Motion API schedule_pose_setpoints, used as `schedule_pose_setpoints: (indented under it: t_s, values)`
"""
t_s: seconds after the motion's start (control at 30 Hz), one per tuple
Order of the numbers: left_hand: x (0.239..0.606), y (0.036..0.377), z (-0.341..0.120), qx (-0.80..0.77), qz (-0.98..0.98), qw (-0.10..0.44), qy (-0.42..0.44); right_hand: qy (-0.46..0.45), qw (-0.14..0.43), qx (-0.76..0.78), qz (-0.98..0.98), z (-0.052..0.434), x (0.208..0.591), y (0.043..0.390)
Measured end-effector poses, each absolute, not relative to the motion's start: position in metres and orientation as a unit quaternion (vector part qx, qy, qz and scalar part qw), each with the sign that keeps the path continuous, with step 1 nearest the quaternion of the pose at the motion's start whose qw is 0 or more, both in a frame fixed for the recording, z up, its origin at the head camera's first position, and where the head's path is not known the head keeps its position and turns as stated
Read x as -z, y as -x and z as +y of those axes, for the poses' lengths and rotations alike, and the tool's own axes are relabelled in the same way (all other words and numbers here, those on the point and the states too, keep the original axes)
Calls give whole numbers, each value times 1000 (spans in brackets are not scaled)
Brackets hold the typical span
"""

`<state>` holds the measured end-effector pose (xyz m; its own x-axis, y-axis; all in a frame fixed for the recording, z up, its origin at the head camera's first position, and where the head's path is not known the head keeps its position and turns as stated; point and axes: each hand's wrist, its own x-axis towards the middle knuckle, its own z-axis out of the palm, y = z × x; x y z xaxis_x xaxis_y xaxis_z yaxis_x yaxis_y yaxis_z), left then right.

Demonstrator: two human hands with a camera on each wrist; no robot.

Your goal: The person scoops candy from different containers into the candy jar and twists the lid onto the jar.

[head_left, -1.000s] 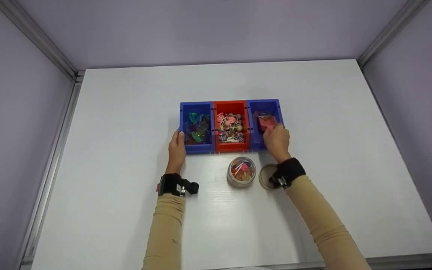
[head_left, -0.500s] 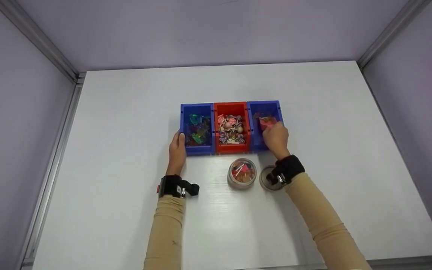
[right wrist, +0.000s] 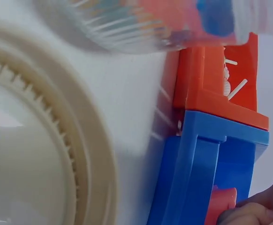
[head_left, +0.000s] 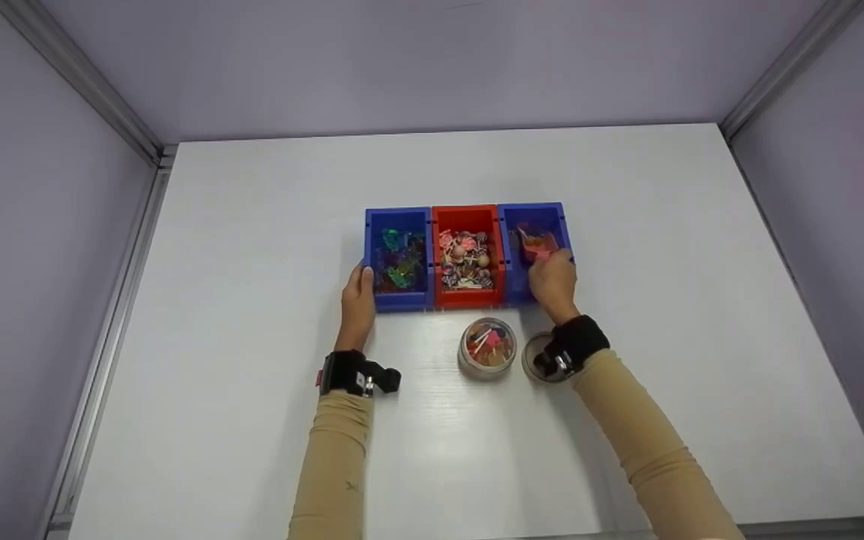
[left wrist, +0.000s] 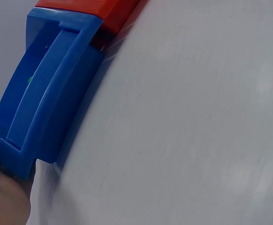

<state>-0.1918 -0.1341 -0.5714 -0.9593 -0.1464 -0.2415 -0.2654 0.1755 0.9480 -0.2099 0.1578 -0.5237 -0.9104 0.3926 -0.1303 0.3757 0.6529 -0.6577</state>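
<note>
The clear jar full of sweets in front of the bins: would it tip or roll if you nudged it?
The jar stands upright, squat and wide, so it probably slides rather than tips. Its lid lies beside it, so a hard knock might spill sweets. On its side, it would likely roll.

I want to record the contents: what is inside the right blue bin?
Inside the right blue bin, pink-red pieces are visible, one pinched by the right hand. That hand covers the bin's near part, so anything there is hidden.

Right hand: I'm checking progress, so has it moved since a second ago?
Barely: the right hand has crept slightly farther into the right blue bin, fingers on the pink piece.
</note>
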Motion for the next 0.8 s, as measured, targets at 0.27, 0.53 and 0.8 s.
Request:
schedule_pose_setpoints:
  t_s: [0.27,0.53,0.8]
  values:
    - [572,193,-136,-623,769,53,132,204,-4,-297,-933,158,529,209]
    - [573,192,-134,-627,767,48,127,182,11,-297,-937,161,534,204]
    - [573,192,-135,-634,762,47,119,189,18,-348,-918,163,538,202]
